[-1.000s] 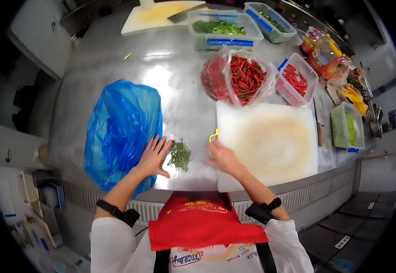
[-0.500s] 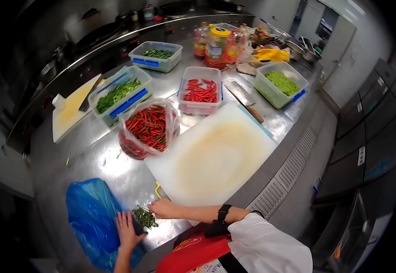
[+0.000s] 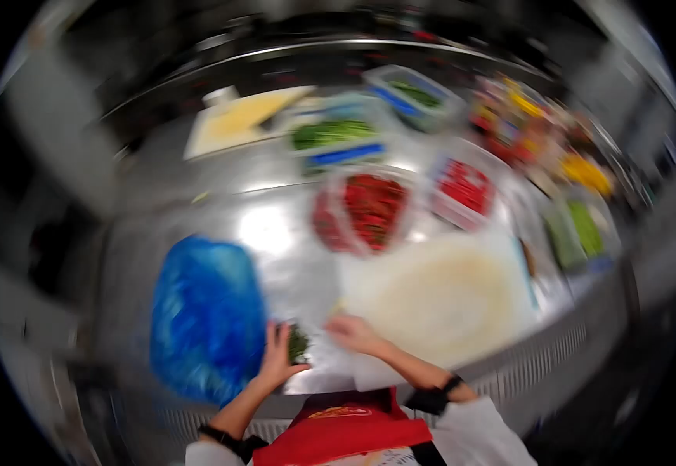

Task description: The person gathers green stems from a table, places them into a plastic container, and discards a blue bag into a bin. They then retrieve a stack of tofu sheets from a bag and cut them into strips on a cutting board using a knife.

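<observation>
The view is smeared by motion. My left hand is open, its fingers and thumb spread, between a blue plastic bag and a small pile of green stems or trimmings on the steel table. My right hand has curled fingers at the near left edge of a large white cutting board. Whatever those fingers hold, if anything, is hidden. A small yellow piece shows just above this hand. Beyond the board stands a clear bag of red chillies.
A tub of red chillies and tubs of green vegetables stand farther back. A second board with a dark blade lies at the back left. Bottles and jars crowd the back right. A knife handle shows beside the large board.
The camera has turned, so the table's things appear farther right. My right hand has moved away from the green pile toward the board's edge. My left hand stays beside the pile.
</observation>
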Tool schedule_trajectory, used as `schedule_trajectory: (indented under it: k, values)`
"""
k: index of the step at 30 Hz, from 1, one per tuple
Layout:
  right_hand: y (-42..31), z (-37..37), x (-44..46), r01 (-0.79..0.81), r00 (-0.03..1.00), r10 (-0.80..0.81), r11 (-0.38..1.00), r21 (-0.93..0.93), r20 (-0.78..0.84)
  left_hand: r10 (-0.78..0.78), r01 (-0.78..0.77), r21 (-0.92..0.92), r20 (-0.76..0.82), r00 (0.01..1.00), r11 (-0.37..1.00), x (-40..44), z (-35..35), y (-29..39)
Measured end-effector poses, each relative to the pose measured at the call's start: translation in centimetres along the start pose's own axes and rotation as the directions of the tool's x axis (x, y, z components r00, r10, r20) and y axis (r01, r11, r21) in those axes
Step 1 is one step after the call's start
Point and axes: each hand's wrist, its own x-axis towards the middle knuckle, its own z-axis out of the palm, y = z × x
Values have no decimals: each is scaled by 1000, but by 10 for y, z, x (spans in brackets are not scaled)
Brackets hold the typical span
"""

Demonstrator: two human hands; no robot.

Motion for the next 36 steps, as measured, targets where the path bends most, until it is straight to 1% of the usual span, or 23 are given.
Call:
schedule_trajectory:
  k: [1,2,4,5,7,8,9,11,12,13,15,16,17,19,20,21,23,26,29,32,33,35,36]
  values:
    - [2,-6,-7,-69,996,57,983,168,73,-51,51,2,-24,998,999,-6,-7,11]
    - [25,-4,-13,-245,962,142,823,513,232,-25,22,-65,-53,998,998,-15,-14,15]
    - [13,-25,-23,-415,880,142,693,590,453,37,-58,-188,-116,993,980,-52,-7,8]
    - [26,-25,-31,-440,846,103,690,575,523,92,-125,-241,-145,985,963,-75,3,-2]
    - [12,-25,-51,-534,771,54,598,598,635,100,-134,-450,-99,990,883,-130,20,-13]
    - [16,-18,-60,-563,737,11,563,605,676,-113,98,-438,-7,994,894,-159,-17,15]
    - [26,-5,-66,-571,689,-58,572,589,723,-197,183,-407,7,980,895,-188,-14,9]
    - [6,18,-88,-696,620,181,577,429,763,-345,337,-351,43,938,874,-250,9,-7]
    - [-20,30,-86,-748,514,190,577,329,836,-491,478,-377,68,868,793,-284,25,-18]
    - [-65,47,-87,-738,518,250,614,279,818,-616,598,-401,100,781,693,-320,45,-32]
    - [-92,93,-80,-711,472,144,646,279,870,-828,803,-382,148,542,457,-401,97,-73]
    - [-94,115,-76,-717,425,156,659,227,892,-923,807,-488,6,384,333,-447,136,-90]
    - [-113,147,-73,-723,407,166,660,205,898,-976,771,-599,-107,190,216,-496,172,-99]
    - [-160,208,-74,-743,376,198,648,167,905,-955,623,-773,-79,-285,-122,-570,202,-90]
    - [-168,242,-75,-777,352,221,611,152,910,-916,289,-927,117,-383,-239,-610,227,-85]
    - [-193,271,-72,-773,297,187,623,121,936,-854,-90,-944,325,-407,-317,-642,244,-83]
    - [-155,341,-50,-667,260,243,745,-8,935,-749,-227,-883,468,-469,-410,-686,229,-49]
    - [-169,425,-36,-590,293,345,799,-116,892,-647,-357,-836,548,-530,-416,-729,239,-16]
    - [-173,492,-16,-504,302,391,840,-203,869,-613,-346,-794,607,-506,-500,-746,231,-20]
    - [-191,550,9,-497,319,371,849,-179,872,-643,-454,-758,645,-413,-468,-749,209,-57]
    - [-195,569,21,-462,326,357,868,-182,875,-675,-399,-779,623,-396,-484,-751,198,-73]
    - [-213,608,46,-489,355,351,859,-148,866,-742,-285,-823,567,-358,-492,-758,175,-116]
    - [-223,628,59,-517,367,352,847,-126,861,-763,-272,-837,545,-348,-475,-764,157,-137]
